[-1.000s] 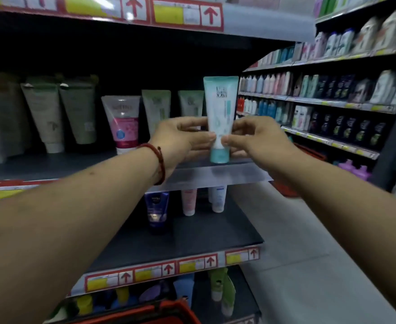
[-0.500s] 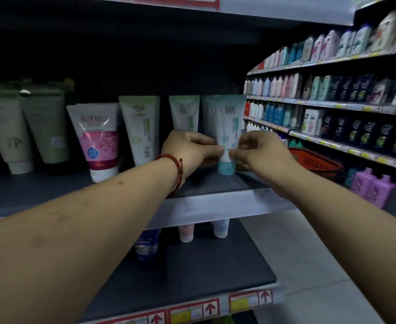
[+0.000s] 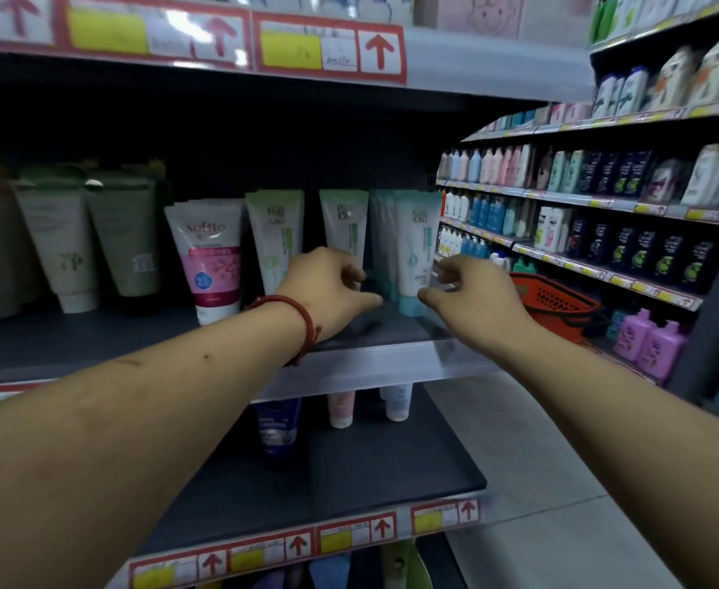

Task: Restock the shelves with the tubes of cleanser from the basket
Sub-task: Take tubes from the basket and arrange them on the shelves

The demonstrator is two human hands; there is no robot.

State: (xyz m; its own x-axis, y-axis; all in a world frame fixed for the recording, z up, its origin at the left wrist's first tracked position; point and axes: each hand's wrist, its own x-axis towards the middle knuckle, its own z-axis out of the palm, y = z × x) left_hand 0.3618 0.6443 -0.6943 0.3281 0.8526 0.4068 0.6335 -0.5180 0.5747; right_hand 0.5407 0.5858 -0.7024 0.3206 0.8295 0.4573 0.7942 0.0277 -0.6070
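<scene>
The teal-capped pale plastic cleanser tube [image 3: 415, 252] stands upright at the grey shelf [image 3: 374, 359] end — both hands [image 3: 332, 286] [image 3: 466, 291] empty beside it, fingers apart; basket stock unseen, so remaining work unclear

Shop aisle (price-tagged shelves [image 3: 366, 367] of toiletries)

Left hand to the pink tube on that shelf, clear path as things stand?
Probably yes. The left hand hangs open just right of the pink tube, which stands at the front of the shelf. Only the green tube stands between them, set slightly back, so a short leftward reach looks free.
</scene>
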